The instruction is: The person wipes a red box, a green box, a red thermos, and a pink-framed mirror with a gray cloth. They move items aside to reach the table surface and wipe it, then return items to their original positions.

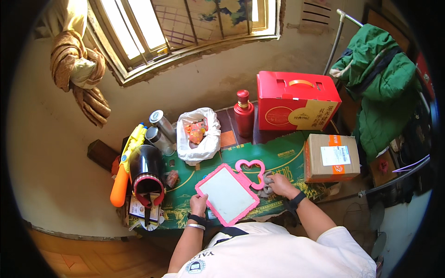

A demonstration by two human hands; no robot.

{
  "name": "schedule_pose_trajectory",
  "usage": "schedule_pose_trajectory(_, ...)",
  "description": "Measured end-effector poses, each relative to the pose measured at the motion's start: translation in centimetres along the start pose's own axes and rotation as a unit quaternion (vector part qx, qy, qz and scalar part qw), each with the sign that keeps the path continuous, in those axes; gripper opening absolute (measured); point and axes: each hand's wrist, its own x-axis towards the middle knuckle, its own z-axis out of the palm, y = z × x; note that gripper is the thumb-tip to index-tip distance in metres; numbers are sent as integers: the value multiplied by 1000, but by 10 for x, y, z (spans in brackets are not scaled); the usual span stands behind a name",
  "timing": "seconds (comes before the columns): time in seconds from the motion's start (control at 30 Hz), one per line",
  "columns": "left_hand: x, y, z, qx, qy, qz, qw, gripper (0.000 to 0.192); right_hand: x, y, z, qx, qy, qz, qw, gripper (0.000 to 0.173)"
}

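A pink-framed mirror or board (227, 194) with a pale, smudged square face and a pink heart-shaped handle (261, 166) lies tilted over the green cardboard sheet on the table. My left hand (199, 205) grips its left edge, thumb on the frame. Just right of the handle, my right hand (281, 184) has its fingers closed on a crumpled grey cloth (267, 186), which rests against the cardboard (278, 153). The undersides of both hands' fingers are partly hidden.
A taped cardboard box (332, 158), red gift box (295, 100), red bottle (244, 114) and white-lined basket (198, 153) stand around the table's back and right. At left are metal flasks (161, 133), a black visor helmet (147, 166) and a yellow-orange water gun (121, 180).
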Motion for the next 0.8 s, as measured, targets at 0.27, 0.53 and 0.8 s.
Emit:
schedule_pose_trajectory(0.27, -22, 7, -2, -123, 11, -73, 990, 40, -2, -2, 6, 28, -15, -6, 999, 37)
schedule_pose_trajectory(0.53, -24, 5, -4, -191, 56, 40, 979, 57, -6, -14, 1, 361, -124, 105, 918, 39)
schedule_pose_trajectory(0.8, -49, 18, -30, -440, -142, 115, 879, 38, 30, -45, -24, 639, 57, 25, 766, 46)
